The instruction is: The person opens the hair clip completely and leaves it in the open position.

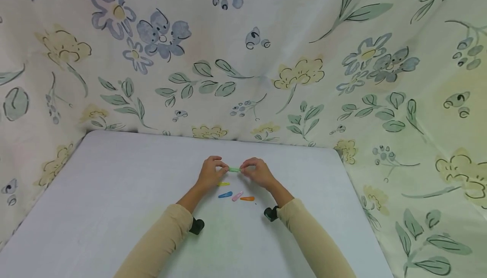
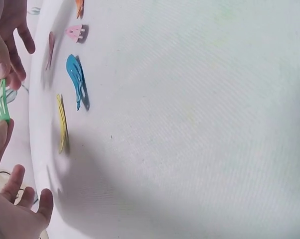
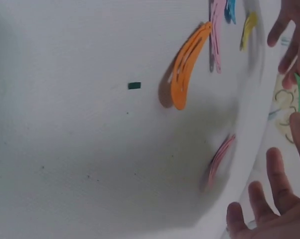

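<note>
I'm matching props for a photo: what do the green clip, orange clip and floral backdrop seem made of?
Green clip: probably thin coated metal, smooth; slim, slotted bands suggest it, though plastic is possible.
Orange clip: likely the same, evenly coloured, with narrow slotted strips.
Floral backdrop: apparently printed fabric, matte, with soft creases.

No legible text, labels, brands, numbers or signs anywhere.

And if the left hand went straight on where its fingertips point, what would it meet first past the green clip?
Likely the right hand, which pinches the other end of the green clip, though depth is unclear.
</note>
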A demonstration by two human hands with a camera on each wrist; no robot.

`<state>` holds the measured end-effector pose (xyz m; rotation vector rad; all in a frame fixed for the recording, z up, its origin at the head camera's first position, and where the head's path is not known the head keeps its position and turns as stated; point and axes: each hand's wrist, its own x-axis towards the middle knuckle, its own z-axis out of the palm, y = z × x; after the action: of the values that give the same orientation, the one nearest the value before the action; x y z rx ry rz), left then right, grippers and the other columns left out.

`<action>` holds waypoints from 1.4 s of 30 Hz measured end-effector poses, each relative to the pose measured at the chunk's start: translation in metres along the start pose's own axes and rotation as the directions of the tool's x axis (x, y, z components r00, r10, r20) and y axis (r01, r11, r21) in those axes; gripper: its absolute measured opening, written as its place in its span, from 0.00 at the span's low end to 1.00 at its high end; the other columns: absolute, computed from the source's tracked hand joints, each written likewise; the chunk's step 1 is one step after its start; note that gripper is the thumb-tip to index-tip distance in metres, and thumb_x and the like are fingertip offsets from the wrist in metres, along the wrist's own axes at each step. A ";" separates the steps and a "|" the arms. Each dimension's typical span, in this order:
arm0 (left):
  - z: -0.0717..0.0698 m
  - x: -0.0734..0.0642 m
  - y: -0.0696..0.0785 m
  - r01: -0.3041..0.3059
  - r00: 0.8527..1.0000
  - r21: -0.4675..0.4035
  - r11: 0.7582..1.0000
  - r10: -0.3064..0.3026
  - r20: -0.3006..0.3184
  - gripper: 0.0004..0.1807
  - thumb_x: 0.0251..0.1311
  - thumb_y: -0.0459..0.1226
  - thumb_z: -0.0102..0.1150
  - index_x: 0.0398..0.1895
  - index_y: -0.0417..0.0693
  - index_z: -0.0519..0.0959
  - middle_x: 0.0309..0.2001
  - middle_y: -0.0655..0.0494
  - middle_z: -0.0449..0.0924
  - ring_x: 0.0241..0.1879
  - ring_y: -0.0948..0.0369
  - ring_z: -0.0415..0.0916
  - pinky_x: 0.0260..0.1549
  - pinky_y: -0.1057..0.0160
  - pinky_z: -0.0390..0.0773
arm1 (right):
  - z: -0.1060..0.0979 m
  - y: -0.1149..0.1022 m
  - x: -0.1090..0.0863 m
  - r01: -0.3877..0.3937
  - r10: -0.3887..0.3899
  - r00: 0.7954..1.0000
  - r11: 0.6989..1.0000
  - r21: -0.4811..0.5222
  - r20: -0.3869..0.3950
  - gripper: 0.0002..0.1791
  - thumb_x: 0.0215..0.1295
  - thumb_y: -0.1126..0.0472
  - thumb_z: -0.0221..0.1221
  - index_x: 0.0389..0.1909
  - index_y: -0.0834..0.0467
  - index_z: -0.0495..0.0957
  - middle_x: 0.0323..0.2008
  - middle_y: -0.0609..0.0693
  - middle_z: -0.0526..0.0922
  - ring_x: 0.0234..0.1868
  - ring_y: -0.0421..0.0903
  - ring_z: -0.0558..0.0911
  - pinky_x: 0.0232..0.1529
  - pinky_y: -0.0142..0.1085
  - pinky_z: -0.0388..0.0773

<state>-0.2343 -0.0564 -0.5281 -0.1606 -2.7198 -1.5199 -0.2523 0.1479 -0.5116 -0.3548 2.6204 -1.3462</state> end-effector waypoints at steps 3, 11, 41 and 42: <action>0.001 -0.002 0.001 -0.057 0.998 0.048 0.997 0.059 -0.034 0.05 0.62 0.32 0.64 0.34 0.39 0.86 0.59 0.39 0.74 0.65 0.40 0.63 0.65 0.41 0.60 | 0.004 0.003 0.001 0.046 -0.048 0.999 0.993 -0.107 -0.012 0.02 0.64 0.67 0.65 0.35 0.59 0.86 0.47 0.52 0.83 0.56 0.53 0.76 0.63 0.54 0.66; 0.004 -0.005 -0.002 -0.112 0.994 0.172 0.979 0.110 0.020 0.04 0.62 0.33 0.65 0.34 0.42 0.87 0.66 0.43 0.71 0.75 0.42 0.50 0.69 0.38 0.54 | 0.012 0.004 -0.003 0.124 -0.139 0.990 0.915 -0.383 -0.011 0.02 0.63 0.65 0.66 0.33 0.57 0.88 0.46 0.53 0.81 0.55 0.53 0.75 0.61 0.51 0.70; 0.011 -0.007 -0.008 -0.113 0.992 0.242 0.964 0.094 0.087 0.07 0.62 0.37 0.66 0.40 0.46 0.89 0.67 0.42 0.71 0.74 0.42 0.55 0.67 0.38 0.57 | 0.009 0.015 -0.006 0.160 -0.186 0.983 0.828 -0.537 0.005 0.05 0.65 0.61 0.65 0.39 0.55 0.87 0.50 0.52 0.80 0.59 0.52 0.74 0.62 0.52 0.69; 0.011 -0.006 -0.008 -0.118 0.991 0.241 0.963 0.100 0.086 0.07 0.62 0.37 0.66 0.40 0.46 0.89 0.67 0.42 0.71 0.73 0.42 0.55 0.66 0.37 0.57 | 0.007 0.017 -0.006 0.154 -0.184 0.983 0.827 -0.541 -0.002 0.05 0.65 0.60 0.65 0.39 0.55 0.87 0.50 0.52 0.80 0.59 0.52 0.74 0.62 0.52 0.69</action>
<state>-0.2285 -0.0512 -0.5411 -0.3595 -2.8713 -1.1605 -0.2469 0.1538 -0.5290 -0.6460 3.0405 -0.6207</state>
